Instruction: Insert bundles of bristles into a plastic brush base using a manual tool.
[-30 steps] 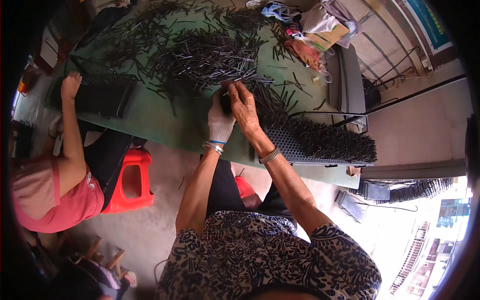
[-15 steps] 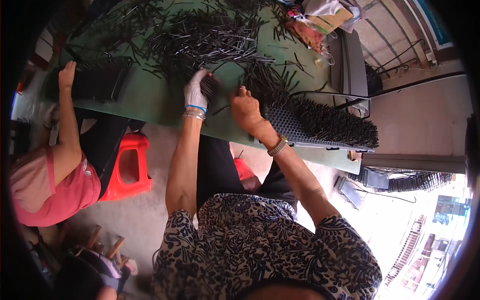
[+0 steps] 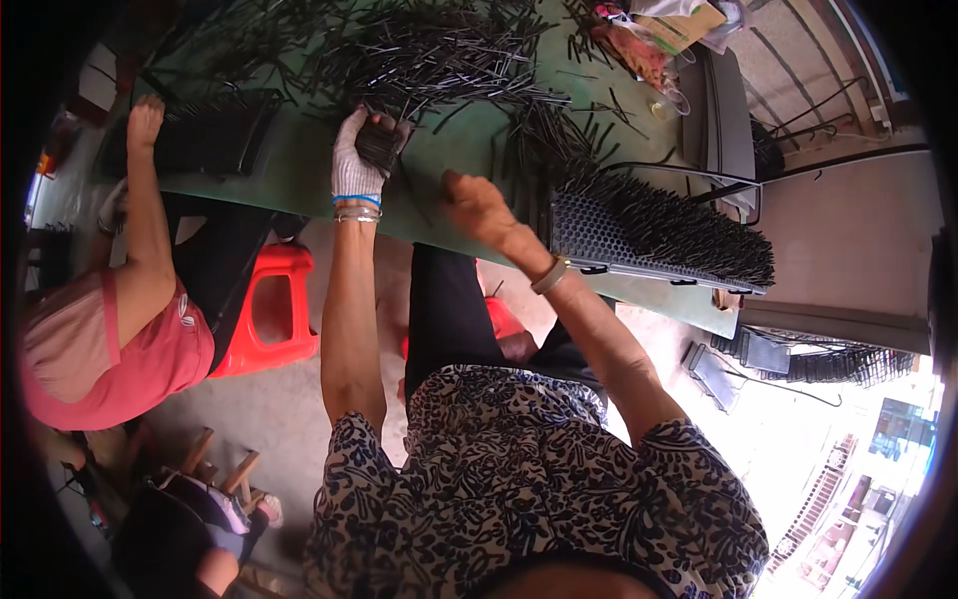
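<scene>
My left hand (image 3: 356, 160), in a white knitted glove with a blue cuff, is wrapped round a bundle of short black rods (image 3: 378, 147) above the table's near edge. To its right, my bare right hand (image 3: 481, 211) has its fingers pressed together. Blur there hides whatever they hold, if anything. Right of that hand lies a grey perforated tray (image 3: 589, 232). Upright black rods (image 3: 689, 230) fill much of it, while holes at its left end are bare. A heap of loose black rods (image 3: 439, 60) spreads over the green table (image 3: 299, 170) beyond my hands.
At the left a co-worker in a pink top (image 3: 150, 339) has a hand (image 3: 146, 122) by another dark tray (image 3: 220, 135). A red stool (image 3: 269, 309) stands below. Bags (image 3: 639, 55) lie at the far right, near a thin black metal frame (image 3: 738, 185).
My left hand has moved left and slightly nearer, turning so the rod bundle shows. My right hand has dropped slightly, away from the loose rods. The whole view has shifted a little.
</scene>
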Demonstrator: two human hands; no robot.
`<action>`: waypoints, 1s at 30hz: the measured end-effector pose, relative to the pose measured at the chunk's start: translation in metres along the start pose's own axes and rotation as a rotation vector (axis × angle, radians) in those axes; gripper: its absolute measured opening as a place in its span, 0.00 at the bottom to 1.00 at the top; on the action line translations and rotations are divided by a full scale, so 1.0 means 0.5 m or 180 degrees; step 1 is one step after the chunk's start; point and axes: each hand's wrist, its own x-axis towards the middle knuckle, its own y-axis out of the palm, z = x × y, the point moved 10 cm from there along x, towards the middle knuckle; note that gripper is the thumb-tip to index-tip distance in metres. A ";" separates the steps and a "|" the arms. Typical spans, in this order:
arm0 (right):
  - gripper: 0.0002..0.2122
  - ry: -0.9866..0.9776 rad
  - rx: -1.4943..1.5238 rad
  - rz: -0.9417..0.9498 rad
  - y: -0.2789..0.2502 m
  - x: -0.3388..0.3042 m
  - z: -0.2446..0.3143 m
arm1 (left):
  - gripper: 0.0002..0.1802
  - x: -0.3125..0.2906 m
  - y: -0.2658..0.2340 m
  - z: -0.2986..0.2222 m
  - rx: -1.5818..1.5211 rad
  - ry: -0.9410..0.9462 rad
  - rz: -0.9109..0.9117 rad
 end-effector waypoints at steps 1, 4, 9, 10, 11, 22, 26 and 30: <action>0.14 0.0033 -0.0018 0.0046 0.025 0.006 0.000 | 0.08 -0.004 0.006 0.009 0.0046 -0.0054 0.0041; 0.18 0.0540 -0.0230 -0.0026 0.058 0.012 0.017 | 0.09 -0.038 -0.003 -0.002 0.0244 0.0063 -0.0111; 0.11 0.0341 -0.0703 -0.0350 0.060 0.029 0.062 | 0.09 -0.094 -0.048 0.009 0.0253 0.0100 -0.0309; 0.11 0.0313 -0.0824 -0.0347 0.055 0.034 0.064 | 0.08 -0.106 -0.049 0.012 0.0424 0.0173 -0.0261; 0.11 0.0288 -0.0937 -0.0339 0.053 0.037 0.065 | 0.08 -0.121 -0.079 0.013 0.0626 0.0218 -0.0728; 0.13 0.0179 -0.1718 -0.0562 0.046 0.067 0.017 | 0.04 -0.151 -0.101 0.097 0.0162 -0.0016 -0.0819; 0.19 0.0227 -0.1539 -0.0487 0.041 0.081 -0.009 | 0.04 -0.161 -0.094 0.108 0.0368 -0.0091 -0.0825; 0.21 0.0586 -0.1104 -0.0613 -0.012 0.075 -0.044 | 0.05 -0.176 -0.089 0.118 0.0178 0.0010 -0.0941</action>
